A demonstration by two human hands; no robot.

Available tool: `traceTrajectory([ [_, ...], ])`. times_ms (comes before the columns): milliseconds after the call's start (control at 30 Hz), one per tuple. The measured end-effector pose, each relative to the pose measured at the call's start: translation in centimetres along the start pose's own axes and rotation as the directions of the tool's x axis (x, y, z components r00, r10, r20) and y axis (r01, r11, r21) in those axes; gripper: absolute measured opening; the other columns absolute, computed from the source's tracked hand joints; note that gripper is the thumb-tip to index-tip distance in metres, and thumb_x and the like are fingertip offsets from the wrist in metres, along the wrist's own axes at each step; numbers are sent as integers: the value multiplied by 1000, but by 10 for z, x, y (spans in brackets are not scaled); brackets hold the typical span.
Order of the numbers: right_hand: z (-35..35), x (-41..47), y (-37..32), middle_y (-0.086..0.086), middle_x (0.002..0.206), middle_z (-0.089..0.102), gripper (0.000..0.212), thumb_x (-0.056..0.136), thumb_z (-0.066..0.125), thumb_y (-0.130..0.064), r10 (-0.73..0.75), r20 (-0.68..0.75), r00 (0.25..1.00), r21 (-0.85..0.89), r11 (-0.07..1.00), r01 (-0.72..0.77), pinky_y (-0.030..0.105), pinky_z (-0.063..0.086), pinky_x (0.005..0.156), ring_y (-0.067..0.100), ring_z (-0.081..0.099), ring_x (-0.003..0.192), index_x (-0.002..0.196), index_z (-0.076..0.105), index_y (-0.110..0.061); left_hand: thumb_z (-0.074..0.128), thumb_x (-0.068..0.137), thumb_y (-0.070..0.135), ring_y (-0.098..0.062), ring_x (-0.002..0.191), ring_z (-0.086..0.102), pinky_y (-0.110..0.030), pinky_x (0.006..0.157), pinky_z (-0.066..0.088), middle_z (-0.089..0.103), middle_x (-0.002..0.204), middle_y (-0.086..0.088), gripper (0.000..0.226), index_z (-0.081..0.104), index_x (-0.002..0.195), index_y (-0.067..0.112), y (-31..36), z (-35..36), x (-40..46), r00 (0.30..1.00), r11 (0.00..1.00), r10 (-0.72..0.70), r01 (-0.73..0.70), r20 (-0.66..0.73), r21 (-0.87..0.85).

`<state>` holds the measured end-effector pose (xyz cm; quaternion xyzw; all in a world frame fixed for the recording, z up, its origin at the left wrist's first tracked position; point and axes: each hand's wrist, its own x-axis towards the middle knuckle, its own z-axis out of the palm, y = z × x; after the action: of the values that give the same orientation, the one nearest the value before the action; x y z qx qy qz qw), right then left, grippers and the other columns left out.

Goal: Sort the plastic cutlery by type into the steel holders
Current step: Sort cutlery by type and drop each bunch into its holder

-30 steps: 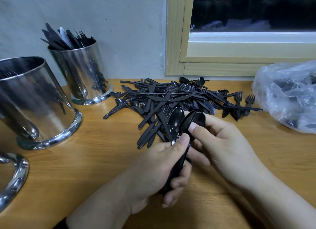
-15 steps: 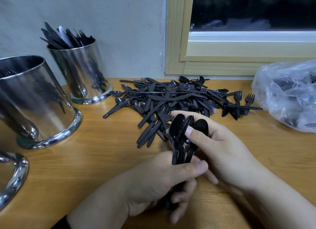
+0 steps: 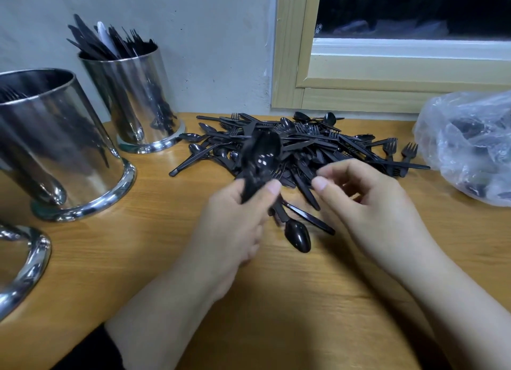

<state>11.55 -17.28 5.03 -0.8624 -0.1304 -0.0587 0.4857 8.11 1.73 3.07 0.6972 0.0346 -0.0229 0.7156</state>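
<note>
A heap of black plastic cutlery (image 3: 307, 145), spoons, forks and knives mixed, lies on the wooden table (image 3: 138, 259) under the window. My left hand (image 3: 240, 217) grips a bunch of black spoons (image 3: 260, 159) by the handles, bowls up and blurred. My right hand (image 3: 367, 201) hovers beside it at the heap's near edge, fingers loosely curled and holding nothing. One loose spoon (image 3: 298, 235) lies on the table between my hands. Three steel holders stand at the left: the far one (image 3: 135, 104) is full of cutlery, the middle one (image 3: 52, 143) shows forks inside, the nearest (image 3: 25, 261) is cut off.
A clear plastic bag (image 3: 470, 145) with more black cutlery sits at the right edge of the table. The wall and a wooden window frame (image 3: 290, 65) close off the back.
My right hand has let go of the spoons and drawn away to the right. My left hand has carried the bunch up and left. One spoon now lies on the table.
</note>
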Motion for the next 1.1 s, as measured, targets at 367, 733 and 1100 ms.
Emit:
traceTrajectory([
  [367,26,-12,-8,-18,120,49,53,86,66,-58,102,280,955,-579,811,83,33,49,95,10,53,115,133,49,-40,57,102,37,-10,45,30,-22,40,25,40,56,6,40,58,109,-3,-4,-10,9,969,998,59,-62,-239,-3],
  [733,10,-3,2,-10,76,65,18,91,68,-26,51,114,992,-211,977,-26,13,41,60,3,59,69,104,64,-38,53,104,33,-14,49,34,-28,43,30,42,60,1,27,65,100,9,-2,-8,9,956,994,109,-102,-271,42],
  [1100,5,-1,-18,6,65,62,31,93,57,-3,295,179,939,795,518,-315,19,48,46,14,54,52,70,76,-12,43,93,51,-10,50,54,-18,44,41,59,60,7,44,72,100,19,4,0,-1,889,785,452,-359,-70,505],
])
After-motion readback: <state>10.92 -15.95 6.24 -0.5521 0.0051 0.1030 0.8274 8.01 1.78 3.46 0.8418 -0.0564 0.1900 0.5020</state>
